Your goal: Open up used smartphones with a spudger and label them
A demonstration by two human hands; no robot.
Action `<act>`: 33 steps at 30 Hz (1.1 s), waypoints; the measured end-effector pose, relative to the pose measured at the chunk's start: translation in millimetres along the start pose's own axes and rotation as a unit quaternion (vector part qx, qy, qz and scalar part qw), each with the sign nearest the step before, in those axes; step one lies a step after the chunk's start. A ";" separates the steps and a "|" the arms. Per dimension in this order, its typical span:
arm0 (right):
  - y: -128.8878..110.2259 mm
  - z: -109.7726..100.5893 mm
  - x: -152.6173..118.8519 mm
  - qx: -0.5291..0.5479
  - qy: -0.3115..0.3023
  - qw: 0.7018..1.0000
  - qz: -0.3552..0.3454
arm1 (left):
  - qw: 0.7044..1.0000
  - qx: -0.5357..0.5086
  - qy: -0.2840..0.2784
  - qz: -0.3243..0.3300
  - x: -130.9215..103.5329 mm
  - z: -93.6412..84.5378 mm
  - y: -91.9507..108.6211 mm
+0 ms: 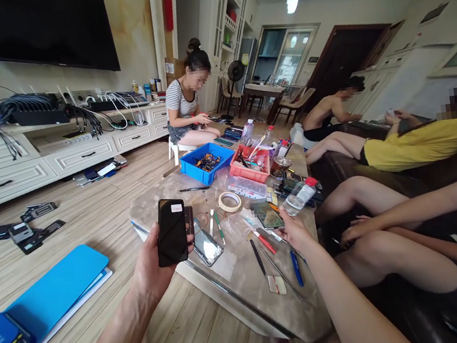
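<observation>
My left hand [151, 260] is wrapped round a black smartphone [171, 233] with a white label near its top. Behind its right edge shows a dark brown flat piece [189, 220]; whether my hand holds that too is unclear. Over the table, my right hand [295, 231] grips the right edge of a greyish-green phone [267, 214], partly blurred, with an orange piece [274, 208] by my thumb. Between my hands, a phone with a shiny, damaged-looking surface [208, 246] lies beside a green-handled tool [219, 227] and a roll of masking tape [230, 201].
A blue bin [187, 169] of small parts and a red bin [249, 175] of tools stand farther back. A capped bottle [297, 196], blue pen [296, 268] and red-handled tool [265, 241] lie nearer. People sit at the right and back. Phone parts [23, 236] cover some floor.
</observation>
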State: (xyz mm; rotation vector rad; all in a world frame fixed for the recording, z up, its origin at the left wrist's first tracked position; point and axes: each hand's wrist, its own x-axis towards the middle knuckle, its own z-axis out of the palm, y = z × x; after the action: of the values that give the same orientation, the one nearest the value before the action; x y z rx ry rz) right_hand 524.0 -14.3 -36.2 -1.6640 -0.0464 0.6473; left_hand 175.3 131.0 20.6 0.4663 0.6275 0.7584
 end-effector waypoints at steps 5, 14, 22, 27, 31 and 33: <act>-5.5 5.4 -3.3 0.011 -0.001 0.999 -0.033 | 1.000 -0.002 0.019 -0.001 -0.7 1.0 1.1; -20.2 27.9 -35.8 0.039 -0.049 0.993 -0.103 | 0.999 -0.013 0.037 0.028 -0.7 -2.9 14.5; -23.3 148.1 -27.6 -0.029 -0.179 0.983 -0.040 | 0.994 -0.029 0.101 0.044 5.3 -15.0 26.8; -22.6 222.5 -12.3 -0.093 -0.224 0.970 -0.022 | 0.993 -0.038 0.111 0.029 4.6 -22.4 32.5; -18.2 249.8 -4.6 -0.099 -0.217 0.971 -0.028 | 0.993 -0.055 0.096 0.028 1.4 -30.6 38.3; -18.4 254.5 -3.9 -0.092 -0.201 0.975 -0.039 | 0.994 -0.059 0.090 0.027 -0.3 -33.6 40.4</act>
State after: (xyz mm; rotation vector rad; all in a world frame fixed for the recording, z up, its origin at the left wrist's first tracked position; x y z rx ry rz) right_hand 416.0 216.8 -31.5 -1.6748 -0.4726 0.9339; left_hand 133.0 162.2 20.4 0.3083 0.7364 0.8902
